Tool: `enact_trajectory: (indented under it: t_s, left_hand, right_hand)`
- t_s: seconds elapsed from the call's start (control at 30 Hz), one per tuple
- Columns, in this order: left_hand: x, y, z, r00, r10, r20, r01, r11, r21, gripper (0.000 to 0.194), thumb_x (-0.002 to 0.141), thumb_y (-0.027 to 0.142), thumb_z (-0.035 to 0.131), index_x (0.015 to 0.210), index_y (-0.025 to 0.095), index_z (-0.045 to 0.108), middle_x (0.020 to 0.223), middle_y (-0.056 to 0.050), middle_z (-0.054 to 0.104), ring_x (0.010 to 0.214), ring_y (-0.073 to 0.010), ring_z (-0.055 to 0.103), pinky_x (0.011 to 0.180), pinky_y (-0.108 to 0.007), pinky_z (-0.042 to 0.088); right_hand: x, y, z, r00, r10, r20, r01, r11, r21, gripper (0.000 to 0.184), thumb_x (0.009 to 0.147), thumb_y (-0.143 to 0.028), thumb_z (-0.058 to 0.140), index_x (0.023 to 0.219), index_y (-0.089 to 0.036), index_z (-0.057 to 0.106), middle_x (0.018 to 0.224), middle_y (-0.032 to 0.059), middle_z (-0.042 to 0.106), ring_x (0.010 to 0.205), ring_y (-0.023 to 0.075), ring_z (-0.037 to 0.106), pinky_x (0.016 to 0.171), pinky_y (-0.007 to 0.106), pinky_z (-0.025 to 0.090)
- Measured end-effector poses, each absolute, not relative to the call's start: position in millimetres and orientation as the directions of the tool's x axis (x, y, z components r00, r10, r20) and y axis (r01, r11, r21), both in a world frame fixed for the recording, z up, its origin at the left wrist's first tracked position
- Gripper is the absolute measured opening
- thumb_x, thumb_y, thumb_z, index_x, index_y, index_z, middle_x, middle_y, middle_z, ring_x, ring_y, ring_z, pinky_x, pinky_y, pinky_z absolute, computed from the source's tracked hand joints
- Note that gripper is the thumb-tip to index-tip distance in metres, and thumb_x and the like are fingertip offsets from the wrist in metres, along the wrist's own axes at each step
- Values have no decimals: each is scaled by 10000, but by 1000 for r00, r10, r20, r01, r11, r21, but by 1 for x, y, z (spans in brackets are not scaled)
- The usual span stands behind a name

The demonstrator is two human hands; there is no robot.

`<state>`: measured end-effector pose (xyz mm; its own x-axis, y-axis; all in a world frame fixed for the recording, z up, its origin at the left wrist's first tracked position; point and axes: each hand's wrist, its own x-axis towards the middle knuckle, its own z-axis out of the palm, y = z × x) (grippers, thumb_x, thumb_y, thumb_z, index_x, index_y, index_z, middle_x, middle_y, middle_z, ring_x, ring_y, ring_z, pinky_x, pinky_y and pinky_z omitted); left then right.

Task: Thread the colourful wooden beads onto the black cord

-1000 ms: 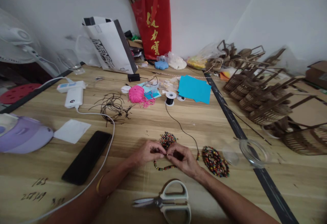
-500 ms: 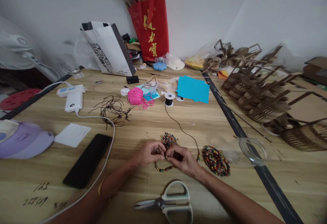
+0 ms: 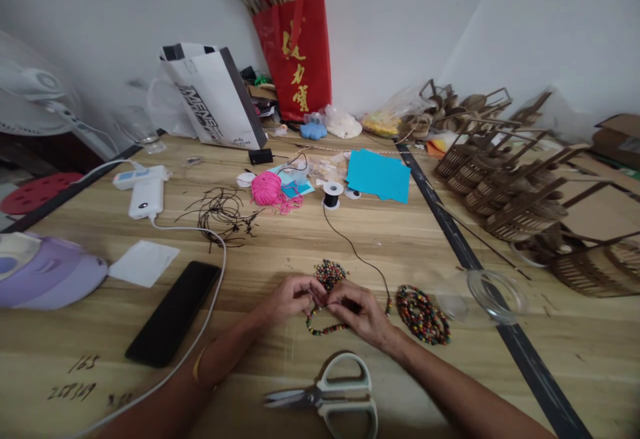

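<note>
My left hand point(image 3: 290, 297) and my right hand point(image 3: 357, 312) meet near the front of the wooden table point(image 3: 380, 239), fingertips pinched together on a strand of small coloured beads point(image 3: 320, 327) that loops below them. A thin black cord point(image 3: 357, 255) runs from my right hand back to a black spool point(image 3: 331, 194). A small heap of coloured beads point(image 3: 329, 272) lies just behind my fingers. A bigger heap of beads point(image 3: 423, 315) sits to the right of my right hand.
White-handled scissors point(image 3: 330, 395) lie close in front. A black phone point(image 3: 173, 312), white power bank point(image 3: 146, 199) with cable, cut black cords point(image 3: 223, 211), pink yarn point(image 3: 266, 187), blue paper point(image 3: 379, 175), a clear jar point(image 3: 493, 295), wooden baskets point(image 3: 520, 192) and a red bag point(image 3: 296, 52) surround the spot.
The bead strand's left end has lifted towards my fingers, forming a tighter loop. My hands stay in the same place, pinched together.
</note>
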<state>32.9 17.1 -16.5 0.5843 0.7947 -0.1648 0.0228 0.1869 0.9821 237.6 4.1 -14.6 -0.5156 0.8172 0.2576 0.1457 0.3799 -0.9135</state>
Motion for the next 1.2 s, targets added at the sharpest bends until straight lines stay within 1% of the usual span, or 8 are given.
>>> enact_trajectory:
  t_s: [0.17,0.3,0.47,0.6,0.83,0.93,1.07,1.2]
  left_hand:
    - [34,17,-17,572,798,-190,84,173,981,214,746,276,644,872,103,643,754,-29,650,611,-89,547,557,-178,446]
    - [36,16,-16,600,787,-144,115,93,989,218,730,285,671,842,99,657,762,-39,661,653,-106,554,589,-194,433]
    - [36,16,-15,581,802,-142,189,36,981,259,724,352,681,749,94,667,633,-16,612,569,-95,500,528,-192,374]
    - [35,16,-15,582,802,-131,211,7,978,277,734,375,671,737,99,661,623,-6,595,572,-92,492,538,-190,368]
    - [36,14,-10,565,804,-186,204,83,975,262,743,363,662,732,105,616,663,-25,619,593,-100,522,575,-203,412]
    - [37,15,-10,569,800,-193,202,91,975,259,741,359,661,736,107,606,677,-38,639,596,-107,535,577,-209,416]
    - [37,15,-11,569,804,-173,197,71,978,258,744,359,657,734,106,604,683,-50,651,601,-116,541,578,-216,419]
    - [37,14,-12,565,809,-164,185,69,980,240,748,342,650,730,107,605,673,-40,643,596,-107,533,573,-207,414]
  right_hand:
    - [237,4,-12,-522,811,262,147,389,-910,196,889,-329,558,817,-169,645,786,69,640,742,171,583,688,291,463]
    - [237,4,-11,-527,807,266,154,398,-904,183,891,-311,559,813,-172,648,773,65,635,731,166,571,672,286,455]
    - [235,1,-8,-538,797,274,166,420,-892,210,898,-333,548,814,-171,651,762,64,631,714,163,559,656,287,451]
    - [237,2,-4,-535,807,251,191,405,-894,232,896,-344,541,788,-165,641,735,53,614,697,156,551,633,270,442]
    - [262,29,6,-336,931,144,330,259,-908,210,876,-336,534,800,-157,613,702,15,600,633,128,535,546,216,391]
    - [274,38,11,-398,914,78,470,276,-838,153,865,-279,528,819,-164,618,719,9,621,617,123,535,538,212,373]
    - [281,41,14,-469,882,43,665,385,-640,103,841,-189,537,838,-186,640,747,24,659,620,138,552,581,233,363]
    - [276,37,11,-519,855,14,746,460,-481,129,822,-118,547,841,-197,648,805,40,671,685,157,589,614,239,355]
